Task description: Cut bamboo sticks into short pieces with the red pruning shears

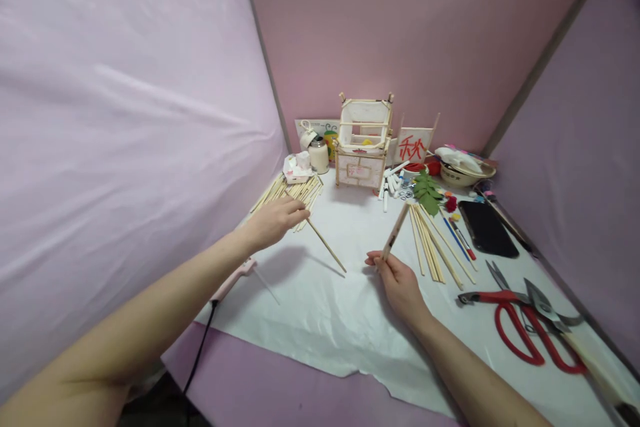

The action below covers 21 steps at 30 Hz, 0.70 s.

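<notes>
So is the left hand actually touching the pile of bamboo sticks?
Touching. In the head view the left hand lies with its fingertips on the near edge of the pile of bamboo sticks, with no gap visible. The right hand holds a separate stick upright.

The surface (260, 373) is mauve-pink, with a white sheet (345, 320) spread over it. The scissors (525, 333) have red handles. The card (413, 145) is white with a red character. The leaves (428, 192) are green, the phone (487, 228) black, and the loose sticks (295, 190) pale tan wood.
</notes>
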Motion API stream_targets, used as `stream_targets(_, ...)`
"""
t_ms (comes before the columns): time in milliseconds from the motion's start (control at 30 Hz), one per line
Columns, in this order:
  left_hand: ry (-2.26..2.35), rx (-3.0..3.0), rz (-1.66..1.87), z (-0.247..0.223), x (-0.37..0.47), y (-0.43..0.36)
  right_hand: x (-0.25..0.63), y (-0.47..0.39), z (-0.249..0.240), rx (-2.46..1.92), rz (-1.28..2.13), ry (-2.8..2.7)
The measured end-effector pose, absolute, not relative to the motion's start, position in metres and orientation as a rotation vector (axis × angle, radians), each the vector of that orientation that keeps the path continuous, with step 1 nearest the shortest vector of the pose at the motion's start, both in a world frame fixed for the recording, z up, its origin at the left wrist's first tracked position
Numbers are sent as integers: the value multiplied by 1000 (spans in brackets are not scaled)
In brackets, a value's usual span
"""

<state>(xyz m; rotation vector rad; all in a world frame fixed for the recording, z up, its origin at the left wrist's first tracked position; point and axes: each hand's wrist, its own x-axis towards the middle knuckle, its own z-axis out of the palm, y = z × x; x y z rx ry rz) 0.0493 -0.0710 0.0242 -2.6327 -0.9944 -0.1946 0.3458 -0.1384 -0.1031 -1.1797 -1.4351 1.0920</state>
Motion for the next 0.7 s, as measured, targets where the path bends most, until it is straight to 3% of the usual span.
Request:
stream_targets(233,-591,-2504,-300,52,122,-90,344,-140,-108,-1050,1277,-1540)
stream_targets(500,-359,-2525,-465,42,156,-95,344,-140,-110,-948,1292,-1589)
stream_targets(700,-463,-2573,-1049,11,158,-117,346,-146,-101,-945,1018,-1766)
